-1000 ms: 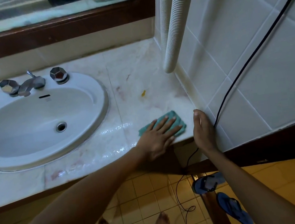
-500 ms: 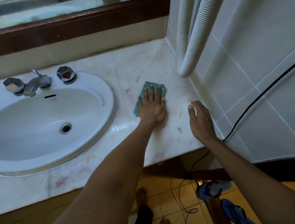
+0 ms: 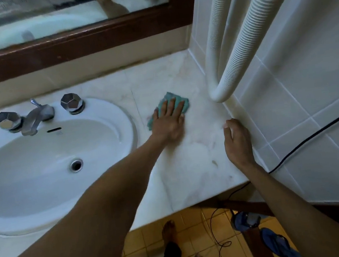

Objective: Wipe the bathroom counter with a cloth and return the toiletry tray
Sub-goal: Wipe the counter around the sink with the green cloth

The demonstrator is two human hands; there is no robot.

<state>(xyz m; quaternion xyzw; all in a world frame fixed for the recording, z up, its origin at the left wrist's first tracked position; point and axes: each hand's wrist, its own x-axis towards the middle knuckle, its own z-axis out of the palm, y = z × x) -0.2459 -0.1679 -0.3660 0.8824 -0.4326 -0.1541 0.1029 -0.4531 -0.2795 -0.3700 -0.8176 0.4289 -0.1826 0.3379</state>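
Wiping is going on: the left hand (image 3: 169,122) is lying flat and open on the green cloth (image 3: 177,100), pressing it on the counter (image 3: 200,167) between the sink (image 3: 58,162) and the white hoses (image 3: 237,42). The right hand (image 3: 236,141) is resting at the wall edge, fingers loosely curled and holding nothing. Faint pink marks and small specks are showing on the marble, so the cleaning seems unfinished. No toiletry tray is appearing anywhere, so returning it is probably remaining.

A bathroom: oval sink (image 3: 42,170) with faucet (image 3: 34,119), marble counter (image 3: 200,167), wall mirror (image 3: 46,17), tiled walls (image 3: 304,60).
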